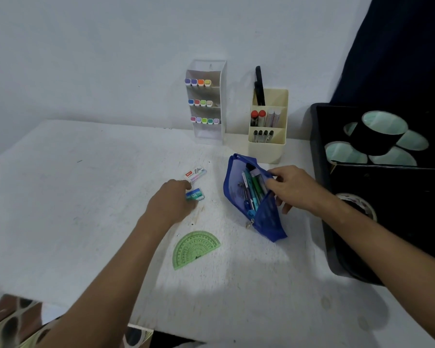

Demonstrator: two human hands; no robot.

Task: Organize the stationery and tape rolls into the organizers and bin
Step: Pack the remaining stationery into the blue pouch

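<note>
While both arms reach over the table (60, 197):
Left hand (170, 204): grip grasping the blue staple box (196, 194).
Right hand (293, 188): grip grasping the blue pouch (251, 197), holding it open.

Table (86, 197): matt white, rough and scuffed. Beside it, bin (322, 197): matt black plastic. Pouch (269, 222): blue see-through mesh cloth (metal zip pull). Protractor (195, 248): translucent green plastic. Organizers (266, 149): smooth, matt plastic.
</note>
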